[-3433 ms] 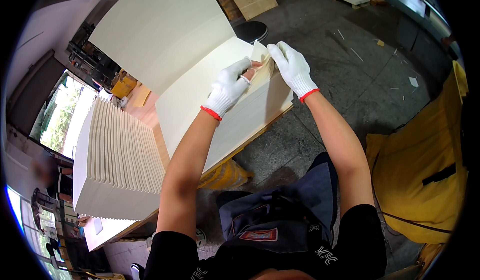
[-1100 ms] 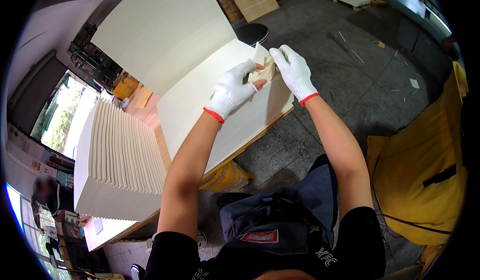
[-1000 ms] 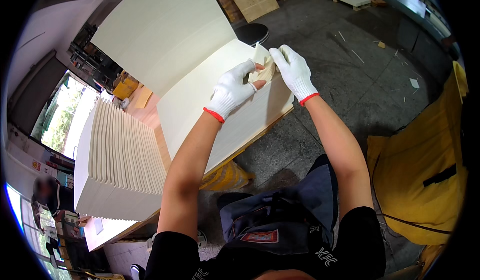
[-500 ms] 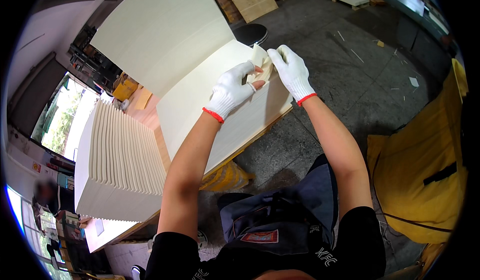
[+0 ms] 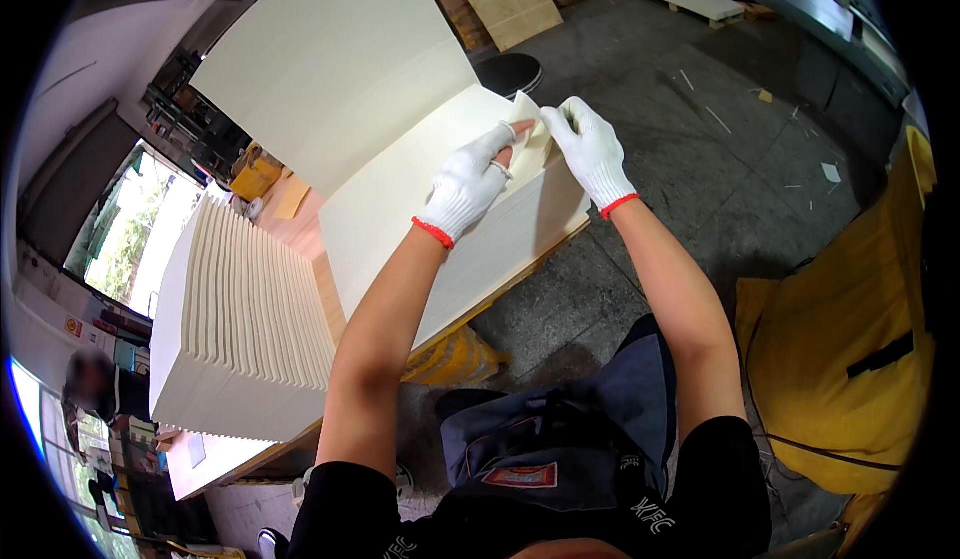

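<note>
The left hand [image 5: 468,181], in a white knit glove with a red cuff, is curled shut with its fingertips [image 5: 512,131] pinching the far right corner of a cream sheet [image 5: 430,189]. The right hand [image 5: 590,149], gloved the same way, meets it from the right and is also closed on that corner, thumb and fingers nipping the thin edge. Both hands working one corner looks like a way of peeling a single sheet free from those beneath, since such thin leaves cling together.

The gripped corner sits directly between the two hands, at the far right end of a flat pile of cream sheets [image 5: 520,239] that lies on the bench [image 5: 310,259]; the rest of the sheet runs away to the left and nearer side. A larger sheet [image 5: 330,69] stands lifted at a slant behind, on the far left.

To the near left, a fanned stack of cream boards [image 5: 240,329] rests on the same bench, its edges stepped, likely so that each can be taken singly. A dark round stool [image 5: 508,72] stands on the concrete floor [image 5: 700,149] just beyond the hands. A yellow cloth [image 5: 840,359] hangs at the right.
</note>
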`<action>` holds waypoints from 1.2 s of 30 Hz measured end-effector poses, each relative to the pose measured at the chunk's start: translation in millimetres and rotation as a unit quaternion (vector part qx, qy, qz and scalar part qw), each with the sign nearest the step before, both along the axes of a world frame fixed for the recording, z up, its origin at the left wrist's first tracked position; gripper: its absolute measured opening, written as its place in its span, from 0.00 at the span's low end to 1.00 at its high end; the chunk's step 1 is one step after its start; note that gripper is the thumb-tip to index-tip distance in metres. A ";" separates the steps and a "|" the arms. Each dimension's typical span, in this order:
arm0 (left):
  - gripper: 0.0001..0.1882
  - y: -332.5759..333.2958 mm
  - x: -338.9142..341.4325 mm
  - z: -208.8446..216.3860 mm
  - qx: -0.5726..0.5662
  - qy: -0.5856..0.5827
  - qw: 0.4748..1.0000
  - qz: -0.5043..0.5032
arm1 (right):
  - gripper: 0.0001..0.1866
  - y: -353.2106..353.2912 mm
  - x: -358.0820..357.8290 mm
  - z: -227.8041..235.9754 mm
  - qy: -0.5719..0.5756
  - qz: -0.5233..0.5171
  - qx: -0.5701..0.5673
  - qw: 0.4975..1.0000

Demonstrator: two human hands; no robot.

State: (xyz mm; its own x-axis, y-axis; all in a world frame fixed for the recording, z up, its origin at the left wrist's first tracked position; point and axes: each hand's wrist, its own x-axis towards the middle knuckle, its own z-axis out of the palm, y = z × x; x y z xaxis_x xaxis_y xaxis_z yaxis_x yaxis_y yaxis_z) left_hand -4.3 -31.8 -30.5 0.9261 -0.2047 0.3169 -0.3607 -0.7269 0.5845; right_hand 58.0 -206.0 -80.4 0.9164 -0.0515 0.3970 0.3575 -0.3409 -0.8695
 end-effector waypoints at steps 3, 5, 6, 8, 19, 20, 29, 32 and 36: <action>0.14 5.1 5.8 1.5 0.063 0.032 0.997 0.018 | 0.26 2.1 1.2 -2.3 -0.009 -0.004 0.015 1.000; 0.16 1.0 1.6 1.9 0.086 0.023 0.996 0.022 | 0.26 2.2 1.6 -4.1 -0.009 -0.002 0.021 1.000; 0.17 -0.9 -0.4 3.0 0.098 0.018 0.995 0.025 | 0.26 2.5 1.6 -4.3 -0.009 -0.002 0.024 1.000; 0.19 -0.5 0.9 3.2 0.094 0.024 0.995 0.033 | 0.26 2.3 1.0 -3.7 -0.007 0.000 0.022 1.000; 0.17 -1.9 -3.3 9.5 -0.005 0.083 0.996 0.028 | 0.26 0.3 1.2 -3.3 0.004 0.022 0.051 0.998; 0.17 0.4 -0.8 3.7 -0.001 0.047 0.998 0.029 | 0.26 0.8 0.4 -3.0 0.003 0.017 0.045 0.999; 0.18 -0.4 2.7 1.1 0.111 0.004 0.993 0.027 | 0.25 3.1 2.4 -8.1 -0.012 -0.002 0.045 0.999; 0.18 -0.5 3.1 1.9 0.103 0.012 0.994 0.037 | 0.25 3.0 2.7 -7.7 -0.013 -0.001 0.046 0.999; 0.19 -3.2 1.7 4.9 0.103 0.024 0.993 0.042 | 0.25 1.7 3.5 -7.7 -0.009 -0.002 0.043 0.999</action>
State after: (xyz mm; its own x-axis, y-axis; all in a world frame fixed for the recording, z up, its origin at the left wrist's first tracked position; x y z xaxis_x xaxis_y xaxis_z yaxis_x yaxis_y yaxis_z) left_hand -2.6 -35.0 -25.5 0.9559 -0.1814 0.2308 -0.2682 -0.8594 0.4352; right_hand 61.6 -204.3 -88.1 0.9089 -0.0898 0.4072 0.3719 -0.2669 -0.8891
